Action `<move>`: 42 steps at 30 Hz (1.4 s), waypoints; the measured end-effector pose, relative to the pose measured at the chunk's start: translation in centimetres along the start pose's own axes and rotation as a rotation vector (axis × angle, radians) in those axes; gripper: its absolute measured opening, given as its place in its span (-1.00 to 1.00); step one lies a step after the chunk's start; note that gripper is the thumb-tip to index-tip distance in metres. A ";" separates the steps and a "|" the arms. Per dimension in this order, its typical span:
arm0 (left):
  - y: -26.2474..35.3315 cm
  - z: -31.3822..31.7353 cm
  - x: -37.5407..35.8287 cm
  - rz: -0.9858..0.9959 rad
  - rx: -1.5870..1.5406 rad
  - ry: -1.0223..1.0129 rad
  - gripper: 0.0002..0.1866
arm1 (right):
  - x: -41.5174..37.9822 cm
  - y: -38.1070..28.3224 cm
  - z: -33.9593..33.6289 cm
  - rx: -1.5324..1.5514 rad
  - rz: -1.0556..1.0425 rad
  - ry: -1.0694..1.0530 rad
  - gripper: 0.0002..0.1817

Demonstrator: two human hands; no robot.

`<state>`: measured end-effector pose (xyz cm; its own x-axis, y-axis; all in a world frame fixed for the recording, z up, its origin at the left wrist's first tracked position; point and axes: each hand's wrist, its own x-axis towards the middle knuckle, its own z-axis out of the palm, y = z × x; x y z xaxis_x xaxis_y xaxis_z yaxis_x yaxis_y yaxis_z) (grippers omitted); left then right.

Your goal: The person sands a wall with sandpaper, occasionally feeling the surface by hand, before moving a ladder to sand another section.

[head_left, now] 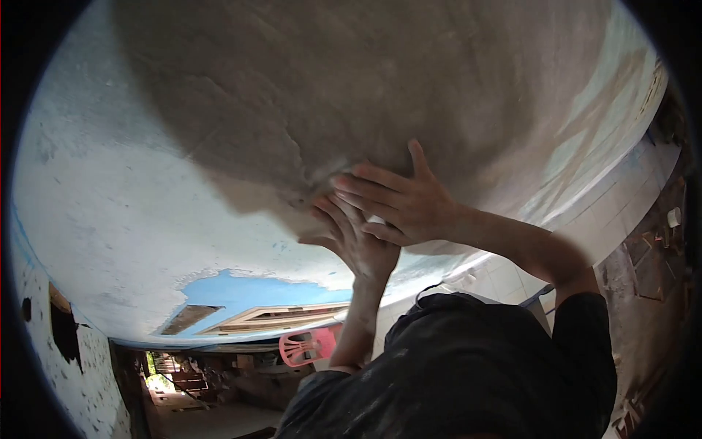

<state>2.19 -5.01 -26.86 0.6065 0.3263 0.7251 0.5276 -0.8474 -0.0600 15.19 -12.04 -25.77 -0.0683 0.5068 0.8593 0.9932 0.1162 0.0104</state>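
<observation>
My right hand (409,203) lies against a grey-brown plastered wall (351,80), fingers stretched out and thumb pointing up. Just below it and to the left, my left hand (363,245) also has its fingers spread, its palm side hidden. The right hand's fingers partly overlap the left hand's fingertips. Neither hand shows a tool in it. A small pale smear is visible on the plaster by the right fingertips, where a thin crack or ridge runs upward.
Pale white-blue wall surface (110,197) surrounds the grey patch, with a bright blue painted area (248,290) lower down. A pink plastic chair (307,347) stands below. Light tiles (504,279) lie behind my body. Boards and debris (647,271) lie at right.
</observation>
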 end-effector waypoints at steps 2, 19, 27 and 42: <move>-0.1 0.2 -0.6 0.009 -0.007 0.003 -0.17 | -0.3 -0.4 0.3 0.005 0.003 -0.002 -0.44; -0.4 -1.1 1.0 -0.017 0.006 0.004 -0.19 | 1.7 -1.1 -0.3 0.015 0.039 0.050 -0.46; -0.5 -1.2 0.4 -0.036 -0.022 -0.042 -0.17 | 1.3 -1.2 -0.3 0.020 0.033 0.025 -0.45; -0.5 -1.5 0.1 -0.034 -0.013 -0.056 -0.21 | 1.3 -1.6 -0.3 0.014 0.058 0.015 -0.46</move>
<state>1.11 -5.16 -25.69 0.6209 0.3772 0.6872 0.5409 -0.8406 -0.0273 13.50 -11.88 -24.52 -0.0093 0.5000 0.8660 0.9940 0.0993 -0.0467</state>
